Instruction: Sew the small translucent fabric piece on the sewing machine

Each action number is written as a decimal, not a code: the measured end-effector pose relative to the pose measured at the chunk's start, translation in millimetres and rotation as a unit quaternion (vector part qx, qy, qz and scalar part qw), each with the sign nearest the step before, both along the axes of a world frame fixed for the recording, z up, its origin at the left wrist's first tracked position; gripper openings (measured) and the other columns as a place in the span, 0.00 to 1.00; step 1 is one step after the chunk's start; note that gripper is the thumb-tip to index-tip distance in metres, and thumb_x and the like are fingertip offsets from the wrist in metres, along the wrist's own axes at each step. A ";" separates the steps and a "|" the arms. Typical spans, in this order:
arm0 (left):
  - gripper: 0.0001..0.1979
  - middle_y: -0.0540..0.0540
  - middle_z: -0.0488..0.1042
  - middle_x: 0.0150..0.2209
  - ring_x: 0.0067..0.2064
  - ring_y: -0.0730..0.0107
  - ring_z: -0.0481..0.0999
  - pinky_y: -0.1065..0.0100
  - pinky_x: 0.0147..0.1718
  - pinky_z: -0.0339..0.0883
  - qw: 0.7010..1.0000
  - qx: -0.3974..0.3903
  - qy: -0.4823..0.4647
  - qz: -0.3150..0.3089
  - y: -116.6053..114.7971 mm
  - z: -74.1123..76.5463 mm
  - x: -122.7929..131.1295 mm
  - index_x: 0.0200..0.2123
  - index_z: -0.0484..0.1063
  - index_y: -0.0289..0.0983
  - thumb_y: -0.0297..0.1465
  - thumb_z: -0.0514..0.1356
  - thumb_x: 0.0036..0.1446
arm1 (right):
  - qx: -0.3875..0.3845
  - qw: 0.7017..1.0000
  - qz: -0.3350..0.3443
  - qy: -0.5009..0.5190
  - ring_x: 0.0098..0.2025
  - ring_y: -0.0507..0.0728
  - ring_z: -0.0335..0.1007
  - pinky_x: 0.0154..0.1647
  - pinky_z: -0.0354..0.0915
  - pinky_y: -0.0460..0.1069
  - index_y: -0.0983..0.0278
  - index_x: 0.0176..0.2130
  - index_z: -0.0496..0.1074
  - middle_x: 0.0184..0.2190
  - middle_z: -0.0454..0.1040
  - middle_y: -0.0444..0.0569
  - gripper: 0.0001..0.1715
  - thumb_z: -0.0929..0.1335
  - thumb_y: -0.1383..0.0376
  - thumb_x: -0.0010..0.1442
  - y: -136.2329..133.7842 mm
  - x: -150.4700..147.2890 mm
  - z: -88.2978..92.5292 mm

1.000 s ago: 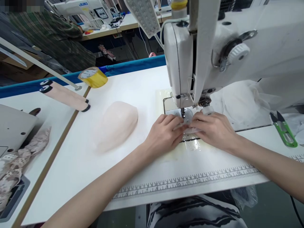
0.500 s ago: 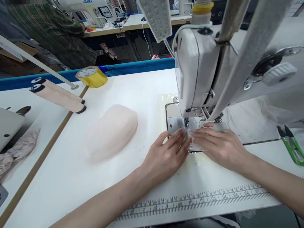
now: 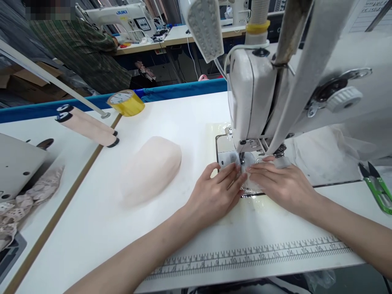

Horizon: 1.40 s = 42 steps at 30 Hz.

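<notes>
Both hands lie palm down at the needle area of a white sewing machine (image 3: 251, 98). My left hand (image 3: 217, 190) rests left of the presser foot (image 3: 241, 158), fingers stretched out over the metal plate (image 3: 225, 157). On the right, my right hand (image 3: 283, 185) lies flat with its fingertips pointing left, close to those of the left hand. Thin, sheer material (image 3: 252, 188) shows between and under the fingertips; its edges are hard to make out. A pale pink moulded cup shape (image 3: 153, 167) lies on the white table to the left.
Green-handled snips (image 3: 378, 190) lie at the right. Yellow tape (image 3: 127, 103) and two pink thread rolls (image 3: 88, 126) are at the back left. Lace fabric (image 3: 30, 200) lies far left. A ruler strip (image 3: 251, 259) runs along the front edge. A person in a striped shirt (image 3: 82, 53) is behind.
The camera view has shifted slightly, so objects at the left appear further right. Both hands stay at the needle area with almost the same pose.
</notes>
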<state>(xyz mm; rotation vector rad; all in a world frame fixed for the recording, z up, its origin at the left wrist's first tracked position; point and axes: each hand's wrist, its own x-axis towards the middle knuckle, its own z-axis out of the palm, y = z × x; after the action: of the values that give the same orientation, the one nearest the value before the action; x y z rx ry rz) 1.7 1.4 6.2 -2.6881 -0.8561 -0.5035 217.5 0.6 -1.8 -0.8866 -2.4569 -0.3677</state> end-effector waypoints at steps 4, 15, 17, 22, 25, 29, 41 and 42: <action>0.15 0.42 0.75 0.50 0.54 0.64 0.71 0.59 0.50 0.57 1.000 -0.005 0.001 0.006 5.2 -0.9 0.2 0.52 0.70 0.35 0.31 0.53 0.64 | 0.010 1.000 -0.007 -0.009 0.38 0.54 0.75 0.44 0.67 0.50 0.70 0.41 0.73 0.39 0.79 0.51 0.16 0.61 0.81 0.58 3.9 -1.0 0.3; 0.13 0.44 0.77 0.47 0.52 0.65 0.73 0.59 0.48 0.58 1.000 0.028 -0.011 0.004 -0.1 0.2 -0.9 0.48 0.72 0.34 0.30 0.54 0.64 | 0.009 1.000 -0.011 -0.014 0.38 0.55 0.75 0.43 0.67 0.51 0.70 0.43 0.75 0.40 0.79 0.51 0.13 0.63 0.76 0.60 0.2 -2.7 -0.9; 0.13 0.44 0.77 0.47 0.52 0.64 0.73 0.59 0.48 0.58 1.000 0.023 -0.010 0.005 -0.3 0.9 -1.1 0.48 0.72 0.34 0.30 0.54 0.64 | 0.010 1.000 -0.010 -0.012 0.38 0.55 0.75 0.43 0.67 0.52 0.69 0.42 0.75 0.41 0.79 0.50 0.13 0.63 0.74 0.61 0.2 -2.8 -0.6; 0.14 0.43 0.77 0.48 0.52 0.63 0.73 0.58 0.49 0.58 1.000 0.012 -0.008 0.007 1.4 0.9 -1.3 0.49 0.72 0.33 0.31 0.54 0.64 | -0.002 1.000 -0.011 -0.007 0.37 0.55 0.76 0.47 0.65 0.54 0.69 0.43 0.75 0.40 0.79 0.50 0.13 0.62 0.71 0.64 1.3 -3.2 0.5; 0.14 0.43 0.76 0.49 0.53 0.63 0.73 0.58 0.50 0.58 1.000 0.007 -0.005 0.010 2.3 0.5 -1.3 0.49 0.72 0.34 0.32 0.53 0.64 | -0.005 1.000 -0.014 -0.009 0.38 0.55 0.76 0.50 0.63 0.55 0.70 0.44 0.75 0.40 0.79 0.50 0.14 0.62 0.70 0.64 2.0 -3.0 0.0; 0.14 0.43 0.76 0.49 0.52 0.63 0.73 0.58 0.50 0.58 1.000 0.004 -0.013 0.013 3.7 -0.4 -1.0 0.49 0.72 0.34 0.32 0.53 0.64 | -0.002 1.000 -0.016 -0.016 0.39 0.56 0.76 0.52 0.62 0.56 0.69 0.45 0.75 0.39 0.80 0.51 0.14 0.62 0.70 0.64 2.9 -2.4 -1.3; 0.14 0.42 0.76 0.48 0.52 0.61 0.74 0.57 0.49 0.57 0.999 -0.001 -0.031 0.017 11.2 -2.0 0.0 0.49 0.72 0.34 0.31 0.53 0.64 | 0.009 0.998 -0.045 -0.039 0.39 0.57 0.76 0.51 0.64 0.56 0.69 0.47 0.74 0.38 0.80 0.52 0.15 0.63 0.69 0.64 6.1 -4.7 -0.8; 0.14 0.42 0.76 0.48 0.52 0.61 0.74 0.56 0.50 0.57 0.999 -0.002 -0.032 0.019 11.7 -2.2 0.1 0.49 0.72 0.34 0.31 0.53 0.64 | 0.007 0.998 -0.048 -0.042 0.40 0.57 0.76 0.50 0.64 0.56 0.69 0.47 0.74 0.38 0.80 0.52 0.15 0.63 0.68 0.64 6.3 -4.8 -0.6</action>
<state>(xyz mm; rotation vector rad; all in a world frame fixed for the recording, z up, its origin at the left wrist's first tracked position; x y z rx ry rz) 1.8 13.1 4.0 -2.6661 -0.9242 -0.5820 212.7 6.9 -2.4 -1.0050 -2.4895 -0.4639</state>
